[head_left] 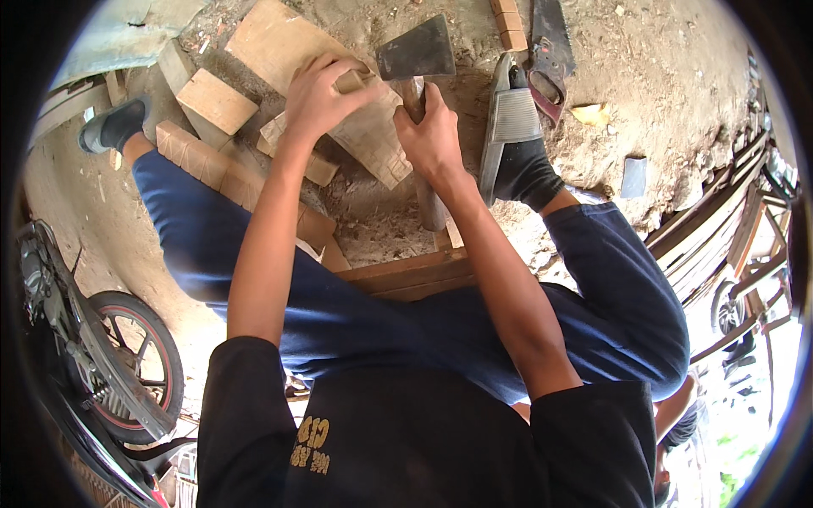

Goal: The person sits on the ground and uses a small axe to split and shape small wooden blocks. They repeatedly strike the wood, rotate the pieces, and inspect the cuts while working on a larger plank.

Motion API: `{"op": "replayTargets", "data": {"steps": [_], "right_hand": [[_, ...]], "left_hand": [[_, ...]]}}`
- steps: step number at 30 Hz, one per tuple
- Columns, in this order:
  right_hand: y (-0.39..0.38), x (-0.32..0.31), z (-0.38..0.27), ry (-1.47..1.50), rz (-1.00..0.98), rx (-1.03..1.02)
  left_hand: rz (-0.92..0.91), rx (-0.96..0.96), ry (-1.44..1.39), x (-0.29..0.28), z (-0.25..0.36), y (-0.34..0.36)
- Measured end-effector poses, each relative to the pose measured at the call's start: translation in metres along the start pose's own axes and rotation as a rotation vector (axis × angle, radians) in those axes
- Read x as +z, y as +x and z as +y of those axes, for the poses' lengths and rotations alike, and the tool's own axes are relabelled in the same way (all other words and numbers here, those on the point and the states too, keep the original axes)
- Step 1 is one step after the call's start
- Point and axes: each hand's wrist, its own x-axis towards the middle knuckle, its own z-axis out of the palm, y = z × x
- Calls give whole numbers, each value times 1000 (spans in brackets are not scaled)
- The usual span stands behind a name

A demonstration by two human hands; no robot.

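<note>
My left hand (323, 100) grips a small wooden block (349, 82) above a wide, scored wooden board (377, 152). My right hand (428, 135) is closed round the wooden handle of a hatchet (413, 46), whose broad dark metal head points up and away from me beside the block. The lower end of the handle hangs below my wrist. Smaller wooden pieces (318, 168) lie under and left of the board, near a pale rectangular block (216, 100) and a long row of cut wood (195, 154).
A handsaw (550, 46) lies by my right sandalled foot (517, 135), near a short wooden bar (508, 25). My legs straddle a wooden plank (406, 279). A motorcycle (135, 377) stands at left, stacked timber (711, 203) at right. Another person (677, 423) is partly visible at lower right.
</note>
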Motion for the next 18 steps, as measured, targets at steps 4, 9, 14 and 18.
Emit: {"op": "replayTargets", "data": {"steps": [4, 9, 14, 18], "right_hand": [[9, -4, 17, 84, -2, 34], [17, -12, 41, 193, -62, 122], [31, -11, 61, 398, -102, 207], [31, -13, 57, 573, -99, 291]], "left_hand": [[-23, 62, -52, -11, -8, -2], [-73, -223, -576, -54, 18, -3], [-177, -170, -1065, -87, 51, -20], [-214, -144, -1090, -93, 67, -28]]}}
